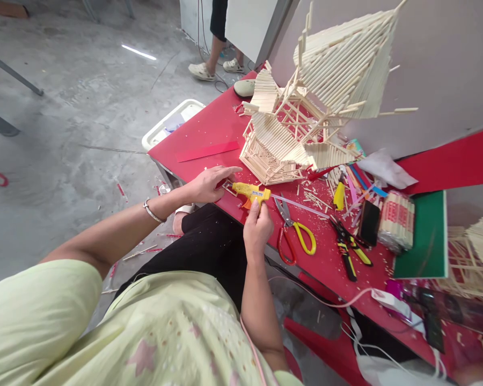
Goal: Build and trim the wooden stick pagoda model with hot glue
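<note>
My right hand [258,228] is closed around the handle of a yellow glue gun [249,192], with its thumb up along the back. A long translucent glue stick [300,205] sticks out of the gun's rear, to the right. At the nozzle end is my left hand [210,183], its fingers stretched out to the right above the tip and its thumb lower down. Between them, small pale detail by the nozzle is hard to make out. Behind the gun stands a model building of thin wooden sticks [282,139], with slanted stick roofs.
On the red table [201,126] lie scissors [292,230], pliers [349,244], a dark phone [369,222], packed sticks [397,220] and scattered offcuts. A red strip [208,151] lies left of the model. A pink cord [317,301] runs to a power strip [392,304]. Another person's legs [217,48] stand beyond.
</note>
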`<move>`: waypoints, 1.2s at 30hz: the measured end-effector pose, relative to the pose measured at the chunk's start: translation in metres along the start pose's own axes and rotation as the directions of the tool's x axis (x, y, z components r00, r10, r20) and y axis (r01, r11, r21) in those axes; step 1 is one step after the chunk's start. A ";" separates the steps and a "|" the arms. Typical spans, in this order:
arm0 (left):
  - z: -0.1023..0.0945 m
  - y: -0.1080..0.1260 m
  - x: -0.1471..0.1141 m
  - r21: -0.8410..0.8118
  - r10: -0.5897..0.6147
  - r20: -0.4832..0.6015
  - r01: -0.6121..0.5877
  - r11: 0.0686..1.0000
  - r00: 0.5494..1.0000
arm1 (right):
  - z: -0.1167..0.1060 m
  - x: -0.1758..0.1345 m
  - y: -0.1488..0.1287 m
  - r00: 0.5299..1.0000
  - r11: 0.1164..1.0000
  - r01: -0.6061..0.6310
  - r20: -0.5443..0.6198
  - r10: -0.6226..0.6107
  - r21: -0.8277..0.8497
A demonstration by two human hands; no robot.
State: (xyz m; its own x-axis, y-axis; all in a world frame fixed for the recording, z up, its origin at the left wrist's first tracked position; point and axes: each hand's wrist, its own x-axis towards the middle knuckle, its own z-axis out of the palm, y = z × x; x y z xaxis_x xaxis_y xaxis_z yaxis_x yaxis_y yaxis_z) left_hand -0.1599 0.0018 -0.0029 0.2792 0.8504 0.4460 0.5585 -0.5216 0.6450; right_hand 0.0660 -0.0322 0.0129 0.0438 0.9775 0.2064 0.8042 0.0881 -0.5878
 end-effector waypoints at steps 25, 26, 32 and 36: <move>0.000 0.002 0.000 0.001 -0.015 -0.009 0.015 1.000 1.000 | 0.001 0.000 -0.001 1.000 1.000 0.018 -0.008 -0.018 -0.022; -0.001 0.001 0.000 -0.002 -0.017 -0.005 0.017 1.000 1.000 | 0.001 0.000 -0.001 1.000 1.000 0.016 -0.007 -0.016 -0.026; -0.001 0.001 0.000 -0.004 -0.016 -0.001 0.016 1.000 1.000 | 0.000 0.001 -0.001 1.000 0.999 0.006 0.002 -0.006 -0.036; 0.000 0.000 0.000 0.006 -0.010 -0.007 0.010 1.000 1.000 | 0.000 0.000 -0.001 1.000 1.000 0.007 0.000 -0.007 -0.028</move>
State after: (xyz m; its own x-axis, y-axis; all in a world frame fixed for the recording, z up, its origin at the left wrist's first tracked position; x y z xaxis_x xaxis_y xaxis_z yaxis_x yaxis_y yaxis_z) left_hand -0.1597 0.0021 -0.0026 0.2682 0.8551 0.4437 0.5662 -0.5126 0.6455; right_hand 0.0648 -0.0324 0.0132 0.0383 0.9768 0.2105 0.8206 0.0895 -0.5645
